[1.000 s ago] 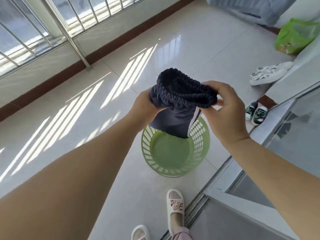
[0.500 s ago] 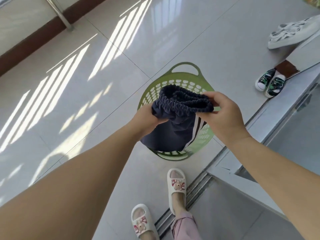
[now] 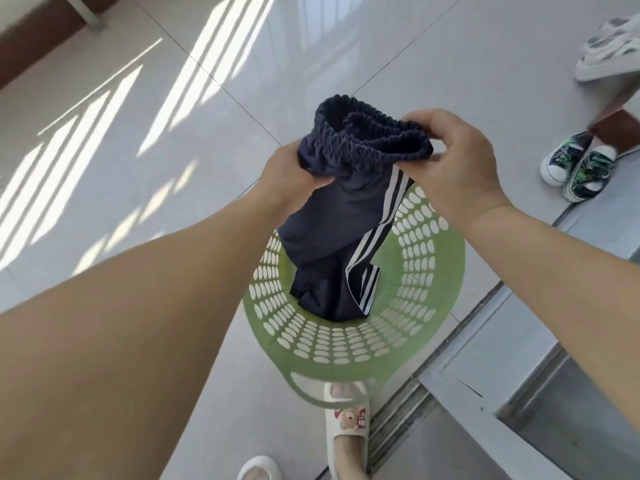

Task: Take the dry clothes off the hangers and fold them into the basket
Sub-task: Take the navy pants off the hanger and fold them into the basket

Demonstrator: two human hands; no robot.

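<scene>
A pair of navy shorts (image 3: 343, 216) with white side stripes hangs by its gathered elastic waistband over a round green perforated basket (image 3: 429, 282) on the floor. My left hand (image 3: 289, 169) grips the left side of the waistband. My right hand (image 3: 457, 161) pinches the right side of the waistband with fingers and thumb. The legs of the shorts reach down inside the basket; whether they touch its bottom is hidden by the cloth. No hanger is in view.
Glossy grey floor tiles (image 3: 173, 133) lie to the left. A sliding-door track and metal frame (image 3: 485, 393) run along the right. Small sneakers (image 3: 578, 168) and white shoes (image 3: 609, 53) stand at the right. My slippered foot (image 3: 348, 420) is under the basket handle.
The view has tilted down, so the basket sits directly below. Both hands have carried the shorts lower, and the shorts' legs now hang inside the basket.
</scene>
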